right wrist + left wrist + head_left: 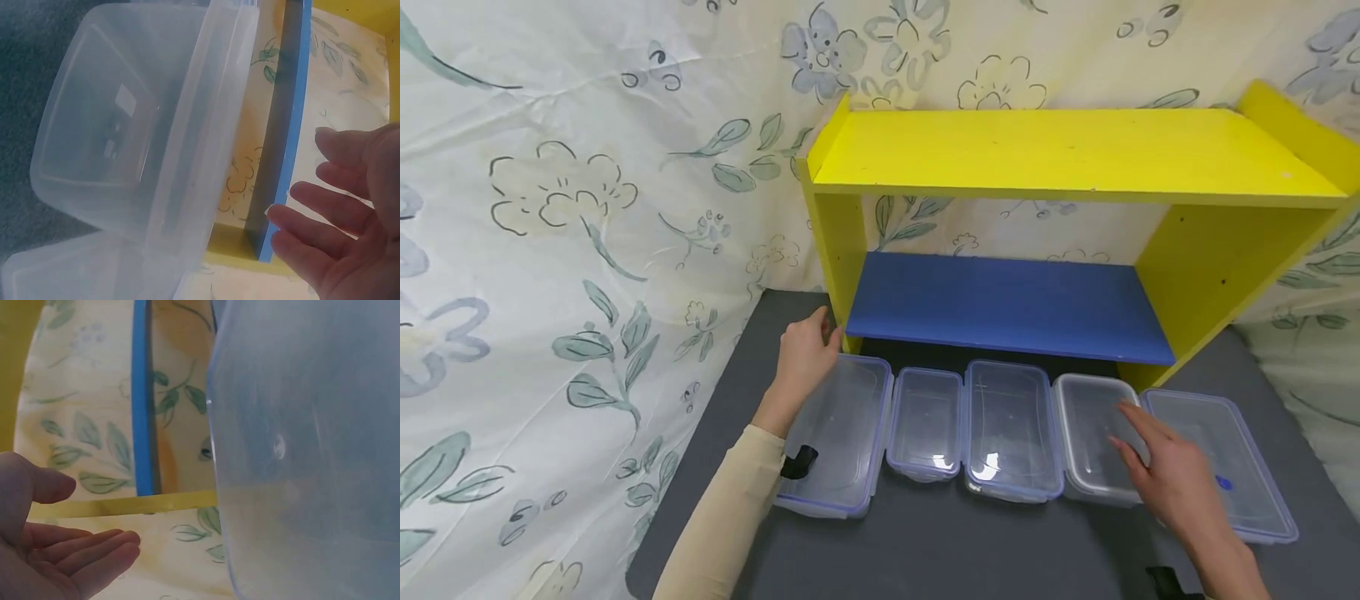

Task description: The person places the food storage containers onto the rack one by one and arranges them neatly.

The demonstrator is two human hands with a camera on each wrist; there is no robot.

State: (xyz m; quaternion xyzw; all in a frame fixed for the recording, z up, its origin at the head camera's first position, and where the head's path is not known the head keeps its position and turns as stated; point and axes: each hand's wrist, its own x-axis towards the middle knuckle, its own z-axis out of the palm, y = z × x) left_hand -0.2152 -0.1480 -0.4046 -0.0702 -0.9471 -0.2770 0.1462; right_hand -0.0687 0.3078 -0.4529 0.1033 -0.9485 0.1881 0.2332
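Several clear plastic food containers with lids stand in a row on the dark table, in front of a yellow shelf unit (1075, 154). Over the far end of the large leftmost container (846, 442) hovers my left hand (805, 354), beside the shelf's left side panel; in the left wrist view its fingers are relaxed and hold nothing. My right hand (1180, 475) is above the white-rimmed container (1093, 417) and the large rightmost container (1195, 425), which it partly hides. The right wrist view shows its fingers (312, 225) spread and loosely bent, with nothing in them.
Between my hands stand a small container (925, 417) and a medium container (1011, 425), both blue-rimmed. The unit has a blue lower shelf (1000, 300) just behind the row. Flowered cloth (587, 275) hangs at the back and left of the dark table (970, 542).
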